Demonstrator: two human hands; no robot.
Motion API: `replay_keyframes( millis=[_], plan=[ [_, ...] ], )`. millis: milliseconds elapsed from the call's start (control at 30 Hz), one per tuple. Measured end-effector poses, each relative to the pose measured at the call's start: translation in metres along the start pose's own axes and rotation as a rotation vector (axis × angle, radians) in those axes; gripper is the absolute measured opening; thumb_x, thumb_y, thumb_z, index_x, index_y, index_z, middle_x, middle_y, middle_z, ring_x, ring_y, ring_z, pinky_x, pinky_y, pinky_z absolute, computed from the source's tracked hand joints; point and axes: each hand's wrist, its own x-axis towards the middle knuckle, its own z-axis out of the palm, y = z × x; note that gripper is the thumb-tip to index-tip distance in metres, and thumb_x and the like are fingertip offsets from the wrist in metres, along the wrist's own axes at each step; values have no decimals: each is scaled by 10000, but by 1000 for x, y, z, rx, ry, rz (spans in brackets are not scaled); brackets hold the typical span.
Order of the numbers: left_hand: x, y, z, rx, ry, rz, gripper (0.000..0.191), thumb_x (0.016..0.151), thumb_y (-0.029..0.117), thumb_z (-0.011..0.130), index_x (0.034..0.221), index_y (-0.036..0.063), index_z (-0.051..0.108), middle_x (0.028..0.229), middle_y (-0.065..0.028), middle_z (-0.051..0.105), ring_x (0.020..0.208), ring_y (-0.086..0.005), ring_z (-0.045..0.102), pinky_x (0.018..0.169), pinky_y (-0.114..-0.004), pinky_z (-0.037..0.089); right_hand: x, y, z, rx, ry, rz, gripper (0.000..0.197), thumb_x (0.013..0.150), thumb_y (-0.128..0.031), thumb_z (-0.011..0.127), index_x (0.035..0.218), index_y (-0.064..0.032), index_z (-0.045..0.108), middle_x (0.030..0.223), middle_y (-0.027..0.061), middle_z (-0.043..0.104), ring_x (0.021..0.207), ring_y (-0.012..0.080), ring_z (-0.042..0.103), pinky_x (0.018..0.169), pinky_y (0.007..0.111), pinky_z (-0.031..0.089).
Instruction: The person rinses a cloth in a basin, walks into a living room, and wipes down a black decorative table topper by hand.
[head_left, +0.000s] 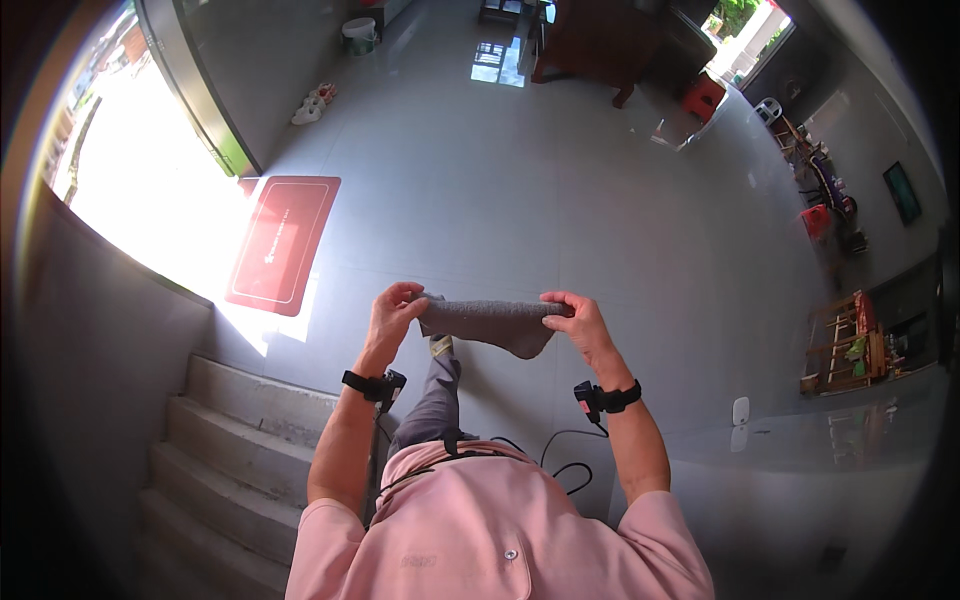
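Observation:
A grey cloth (487, 321) is stretched sideways between my two hands, above the tiled floor. My left hand (394, 315) pinches its left end between thumb and fingers. At the other end my right hand (577, 319) grips the upper corner. The cloth's top edge runs nearly straight, while its lower edge sags to a rounded point near the right. Each wrist wears a black strap with a small device, and a cable leads from the right one. Below the cloth's left end one foot shows.
Concrete steps (247, 412) lie at the lower left. A red doormat (285, 244) rests by the bright doorway. Shoes (313, 105) and a bucket (359, 36) stand along the far left wall. Dark wooden furniture (592, 37) and a red stool (703, 97) are at the far side.

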Motion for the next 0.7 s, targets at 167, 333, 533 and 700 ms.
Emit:
replay_keyframes(
  millis=[167,333,533,700],
  plan=[
    [152,35,13,129,-266,-108,466,760,46,720,1212,-13,623,1002,-97,653,905,-190,637,791,-312,521,121,-18,-28,-405,281,-225,249,785,-37,673,1032,-9,692,885,88,657,783,187,630,731,316,512],
    [295,77,48,719,-201,209,327,771,73,697,1097,50,700,1004,-152,615,928,-307,603,830,-396,514,225,-59,-65,-546,479,-281,200,799,-55,669,994,-29,703,869,111,645,758,239,625,725,348,519],
    [451,91,59,750,-112,459,246,831,134,688,1043,11,711,973,-125,636,906,-250,609,804,-354,506,355,-63,-117,-521,487,-284,186,816,-119,680,958,1,683,848,75,632,736,190,600,682,315,495],
    [572,101,57,374,-250,17,285,919,241,652,1023,-21,697,791,-63,674,717,-127,564,675,-298,477,491,-83,-147,231,244,-55,194,870,-185,680,930,-2,655,819,16,617,732,94,576,616,277,488]
  ],
)
